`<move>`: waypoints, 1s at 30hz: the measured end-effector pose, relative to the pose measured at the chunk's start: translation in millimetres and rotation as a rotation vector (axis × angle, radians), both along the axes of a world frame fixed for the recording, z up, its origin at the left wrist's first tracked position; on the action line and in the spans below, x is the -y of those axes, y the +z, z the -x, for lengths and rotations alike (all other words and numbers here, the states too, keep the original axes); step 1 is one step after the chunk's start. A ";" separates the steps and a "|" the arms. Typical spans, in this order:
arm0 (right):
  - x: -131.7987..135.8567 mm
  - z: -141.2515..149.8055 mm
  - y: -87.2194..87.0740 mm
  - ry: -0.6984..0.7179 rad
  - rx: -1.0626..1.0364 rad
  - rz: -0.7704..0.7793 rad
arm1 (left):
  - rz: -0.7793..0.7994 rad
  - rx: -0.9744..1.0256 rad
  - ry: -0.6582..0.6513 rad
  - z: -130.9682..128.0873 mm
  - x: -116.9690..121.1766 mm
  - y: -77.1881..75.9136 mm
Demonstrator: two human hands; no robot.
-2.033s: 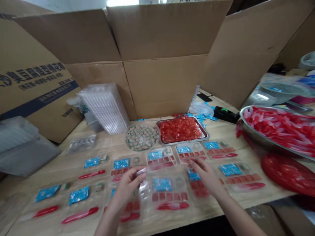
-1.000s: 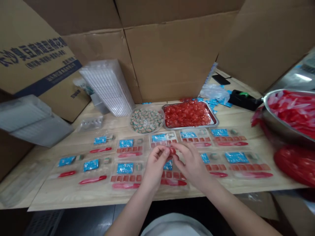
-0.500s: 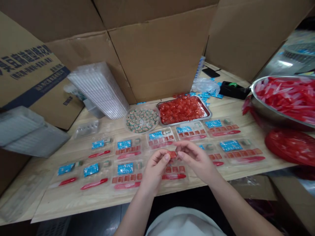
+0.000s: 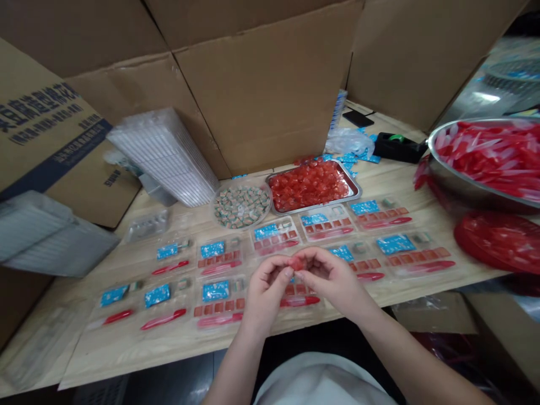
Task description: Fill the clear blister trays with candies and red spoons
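Between my fingertips is a small red translucent piece [image 4: 297,263], with the colour of the pieces heaped in the metal tray [image 4: 355,191]. My left hand [image 4: 269,286] pinches it from the left, thumb against finger. From the other side my right hand [image 4: 331,278] pinches the same piece, its fingers curled. Beneath both hands lies a clear plastic tray partly covered by them, with a red pen-shaped piece [image 4: 300,302] showing. Left of it, another filled tray holds a blue packet [image 4: 215,290], a row of red squares [image 4: 219,306] and a pinkish-red pen-shaped piece [image 4: 220,320].
More trays stand in two rows; the leftmost show no red squares. A round dish [image 4: 241,207] of small wrapped blocks sits behind. Stacked clear trays [image 4: 164,154] lean at left. A steel bowl [image 4: 476,191] and a red dish [image 4: 498,247] stand right. Cardboard [image 4: 261,95] walls the back.
My right hand has moved left, and its fingers have closed in around the red piece. Both hands are now closer together. The view has shifted slightly.
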State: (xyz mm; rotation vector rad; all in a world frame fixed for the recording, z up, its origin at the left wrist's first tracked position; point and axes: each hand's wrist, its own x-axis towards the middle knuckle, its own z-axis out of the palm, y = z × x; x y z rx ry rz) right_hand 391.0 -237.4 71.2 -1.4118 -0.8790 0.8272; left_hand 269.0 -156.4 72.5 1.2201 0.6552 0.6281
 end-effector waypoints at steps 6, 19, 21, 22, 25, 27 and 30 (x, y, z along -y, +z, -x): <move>2.4 0.7 -9.3 -0.130 0.768 -0.218 | 0.098 0.093 -0.066 4.0 3.2 -0.5; 4.4 9.8 10.6 -0.199 0.903 -0.197 | 0.429 0.219 -0.014 1.3 4.8 -3.5; 4.5 10.0 13.3 -0.213 0.985 -0.217 | 0.488 0.211 -0.015 0.0 5.0 -0.9; 4.5 10.1 14.5 -0.218 1.027 -0.220 | 0.501 0.205 -0.015 -0.5 5.1 -0.3; 4.4 10.0 17.4 -0.213 1.131 -0.200 | 0.469 0.183 -0.001 -0.1 5.1 -1.2; 4.6 9.9 18.0 -0.182 1.175 -0.182 | 0.415 0.162 0.013 1.2 4.9 -2.9; 5.4 10.0 16.6 -0.154 1.207 -0.197 | 0.341 0.134 0.037 2.8 4.8 -3.2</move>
